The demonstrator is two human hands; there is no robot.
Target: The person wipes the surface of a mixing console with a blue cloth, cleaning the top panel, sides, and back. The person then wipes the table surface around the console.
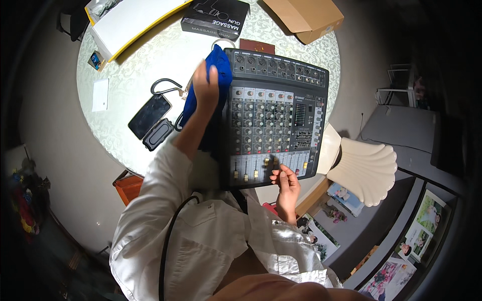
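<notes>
A dark audio mixing console [260, 124] marked Yamaha lies before me, covered with knobs and faders. My left hand [206, 88] is slightly blurred and grips a bunched blue cloth [223, 69] along the console's left edge. Part of the cloth hangs down between my forearm and the console. Over the lower right of the panel, my right hand [287, 184] is loosely curled beside the yellow-capped faders [266, 161]. Nothing shows between its fingers; whether they touch the panel is unclear.
On the round table [124, 90] are a smartphone [150, 116], a black case [158, 134], a bent black hook [162, 83], a massage gun box [214, 19], a cardboard box [308, 19] and a white-yellow box [139, 24]. A cream shell-backed chair [363, 167] stands right.
</notes>
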